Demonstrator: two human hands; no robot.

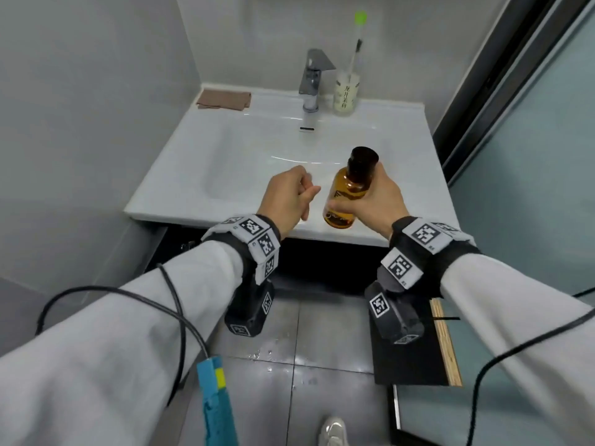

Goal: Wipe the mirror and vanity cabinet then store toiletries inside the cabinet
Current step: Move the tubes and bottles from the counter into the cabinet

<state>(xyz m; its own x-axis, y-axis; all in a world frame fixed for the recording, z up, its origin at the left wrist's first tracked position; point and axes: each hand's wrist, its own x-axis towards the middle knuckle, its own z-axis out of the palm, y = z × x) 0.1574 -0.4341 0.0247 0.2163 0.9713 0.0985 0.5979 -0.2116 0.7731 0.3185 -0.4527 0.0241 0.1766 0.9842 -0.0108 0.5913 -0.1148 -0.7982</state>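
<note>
My right hand (pixel 383 201) grips an amber bottle (pixel 346 191) with a dark cap, held tilted above the front rim of the white sink (pixel 180 175). Just to the bottle's left is my left hand (pixel 289 196), fingers loosely curled and holding nothing. A folded brown cloth (pixel 223 99) lies on the sink's back left corner. A clear cup (pixel 346 94) with a toothbrush (pixel 357 43) stands right of the faucet (pixel 311 80). Below the sink the dark vanity cabinet (pixel 322 265) stands open, its door (pixel 415 349) swung out on the right.
Grey tiled walls close in on the left and behind. A glass shower partition (pixel 531 156) rises on the right. The tiled floor (pixel 289 365) is wet in spots. A shoe (pixel 333 432) shows at the bottom. Cables hang from both wrists, and a teal tag (pixel 215 400) dangles.
</note>
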